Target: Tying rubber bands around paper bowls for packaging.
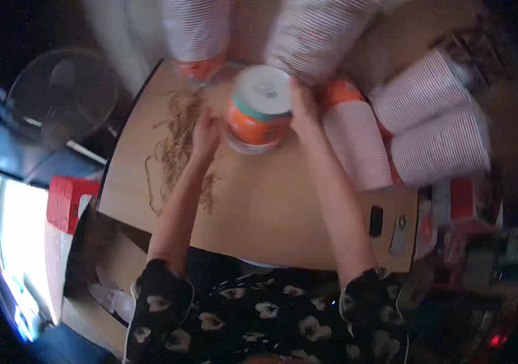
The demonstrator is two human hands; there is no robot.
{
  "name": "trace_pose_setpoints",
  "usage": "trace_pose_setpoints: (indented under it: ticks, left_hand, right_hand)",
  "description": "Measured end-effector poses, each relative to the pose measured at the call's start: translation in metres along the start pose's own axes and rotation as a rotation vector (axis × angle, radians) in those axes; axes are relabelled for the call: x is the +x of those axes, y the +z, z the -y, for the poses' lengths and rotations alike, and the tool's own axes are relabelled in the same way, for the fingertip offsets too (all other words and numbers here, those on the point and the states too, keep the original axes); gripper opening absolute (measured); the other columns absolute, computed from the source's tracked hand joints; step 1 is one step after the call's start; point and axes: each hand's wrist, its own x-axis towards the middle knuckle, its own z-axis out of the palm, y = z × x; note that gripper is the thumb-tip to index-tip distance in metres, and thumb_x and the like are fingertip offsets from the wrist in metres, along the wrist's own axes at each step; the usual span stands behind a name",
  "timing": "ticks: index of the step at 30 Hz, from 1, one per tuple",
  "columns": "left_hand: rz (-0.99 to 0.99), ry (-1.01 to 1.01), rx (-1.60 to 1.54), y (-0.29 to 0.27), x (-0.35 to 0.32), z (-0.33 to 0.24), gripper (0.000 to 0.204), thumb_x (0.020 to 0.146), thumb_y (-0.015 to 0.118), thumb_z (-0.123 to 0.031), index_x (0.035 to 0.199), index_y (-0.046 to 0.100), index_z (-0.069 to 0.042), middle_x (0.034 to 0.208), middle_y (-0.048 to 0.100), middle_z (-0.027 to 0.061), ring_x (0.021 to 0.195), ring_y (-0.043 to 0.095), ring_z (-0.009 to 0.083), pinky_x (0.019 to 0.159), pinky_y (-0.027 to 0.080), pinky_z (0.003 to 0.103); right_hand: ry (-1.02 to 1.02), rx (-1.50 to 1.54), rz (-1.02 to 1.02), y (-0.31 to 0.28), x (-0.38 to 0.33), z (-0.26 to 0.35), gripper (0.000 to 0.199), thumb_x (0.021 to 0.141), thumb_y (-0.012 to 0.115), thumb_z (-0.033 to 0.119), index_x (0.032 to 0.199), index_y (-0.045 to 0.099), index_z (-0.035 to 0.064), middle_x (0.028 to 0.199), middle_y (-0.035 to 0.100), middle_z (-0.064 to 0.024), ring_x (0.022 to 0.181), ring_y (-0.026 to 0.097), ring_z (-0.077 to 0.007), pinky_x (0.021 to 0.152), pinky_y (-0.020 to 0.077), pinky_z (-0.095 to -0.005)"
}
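Observation:
An orange paper tub [253, 128] with a teal band and a white end facing up is at the far middle of the table. Its lower edge is a pale rim, and motion blurs it slightly. My right hand [302, 112] is against the tub's right side, fingers along its wall. To the left of the tub, my left hand [206, 134] is raised with a narrow gap between them; its fingers look loosely apart and hold nothing visible. Beside that hand lies a tangle of tan paper strips [177, 136].
Long stacks of nested paper cups surround the far side: one stack [197, 30] behind, another [319, 36] beside it, and more [438, 130] at the right. A dark phone-like object [376, 221] and a small grey tool [398, 233] lie on the wooden table [259, 224].

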Motion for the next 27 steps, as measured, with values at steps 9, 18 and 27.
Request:
trace_pose_setpoints:
  ticks: [9,18,27]
  left_hand:
    - [-0.014,0.119,-0.221,0.032,-0.136,-0.107,0.033,0.095,0.057,-0.004,0.127,0.052,0.003,0.121,0.057,0.0119,0.112,0.056,0.0196,0.092,0.047,0.031]
    - [0.488,0.603,-0.131,0.199,-0.157,-0.205,0.012,0.082,0.07,-0.005,0.093,0.069,-0.003,0.091,0.066,0.0134,0.079,0.066,0.0284,0.067,0.055,0.036]
    - [0.552,0.653,0.083,0.228,-0.142,-0.214,0.015,0.075,0.071,-0.016,0.084,0.07,-0.004,0.082,0.065,0.017,0.078,0.065,0.0357,0.069,0.053,0.044]
  right_hand:
    - [-0.414,-0.041,-0.174,-0.079,-0.197,-0.005,0.022,0.097,0.061,0.019,0.106,0.063,-0.0012,0.09,0.064,-0.004,0.082,0.06,-0.0103,0.073,0.0496,-0.0254]
    - [-0.301,0.499,-0.488,-0.226,-0.209,-0.027,0.027,0.095,0.065,0.023,0.107,0.06,-0.0008,0.092,0.065,-0.0065,0.083,0.064,-0.0175,0.072,0.0533,-0.0329]
    - [-0.149,0.304,-0.476,-0.238,-0.19,-0.032,0.016,0.089,0.07,0.015,0.098,0.063,0.0034,0.092,0.064,-0.0039,0.08,0.062,-0.0149,0.068,0.0511,-0.0319]
